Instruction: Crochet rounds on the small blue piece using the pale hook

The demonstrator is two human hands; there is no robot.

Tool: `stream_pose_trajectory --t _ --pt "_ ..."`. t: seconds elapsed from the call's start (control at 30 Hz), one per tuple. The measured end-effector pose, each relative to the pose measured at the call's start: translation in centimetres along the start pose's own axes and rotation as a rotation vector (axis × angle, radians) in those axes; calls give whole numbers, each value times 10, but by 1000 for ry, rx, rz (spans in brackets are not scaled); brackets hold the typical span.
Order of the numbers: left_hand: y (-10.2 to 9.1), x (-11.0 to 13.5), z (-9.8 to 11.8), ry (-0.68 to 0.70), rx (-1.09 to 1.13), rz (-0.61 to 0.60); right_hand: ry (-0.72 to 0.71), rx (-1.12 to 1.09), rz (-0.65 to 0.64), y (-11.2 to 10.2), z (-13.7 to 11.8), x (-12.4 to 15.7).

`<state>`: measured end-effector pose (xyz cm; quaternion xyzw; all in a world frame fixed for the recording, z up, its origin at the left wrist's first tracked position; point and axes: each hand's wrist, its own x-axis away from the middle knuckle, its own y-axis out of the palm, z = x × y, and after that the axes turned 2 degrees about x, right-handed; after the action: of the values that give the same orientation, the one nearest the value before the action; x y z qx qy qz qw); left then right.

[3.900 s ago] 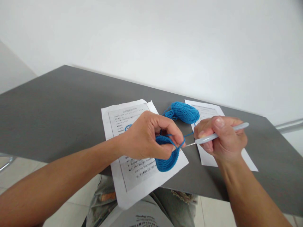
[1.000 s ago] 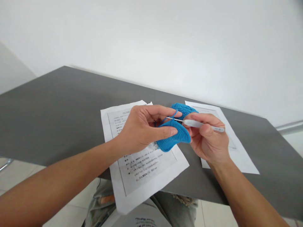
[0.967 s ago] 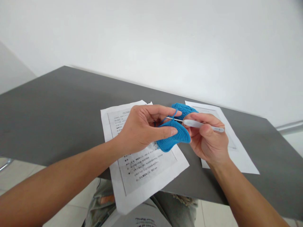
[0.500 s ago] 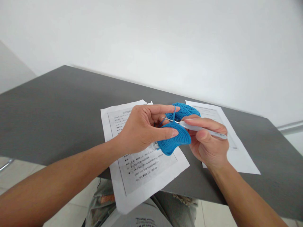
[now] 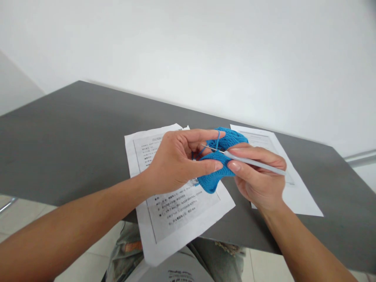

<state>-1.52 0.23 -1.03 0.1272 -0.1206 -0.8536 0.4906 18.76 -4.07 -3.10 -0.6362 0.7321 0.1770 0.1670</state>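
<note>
Since the last frame, the right hand has brought its thumb in against the blue crocheted piece, so both hands now seem to steady it. Held above the printed sheet, the piece is pinched by the left hand, whose index finger extends, carrying a strand. Right fingers grip the hook, pointing left. Behind, a yarn ball sits on the surface; forearms angle inward.
</note>
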Motion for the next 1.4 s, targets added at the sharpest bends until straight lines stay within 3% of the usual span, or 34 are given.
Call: stream_pose_trajectory --t 0.23,0.77,1.4 --pt "-1 0 0 -8 35 -15 93 -107 30 6 -1 -3" --pt "-1 -1 0 -25 58 -19 137 -150 18 8 -6 -5" --pt "11 4 1 21 37 120 -40 -6 80 10 -1 -1"
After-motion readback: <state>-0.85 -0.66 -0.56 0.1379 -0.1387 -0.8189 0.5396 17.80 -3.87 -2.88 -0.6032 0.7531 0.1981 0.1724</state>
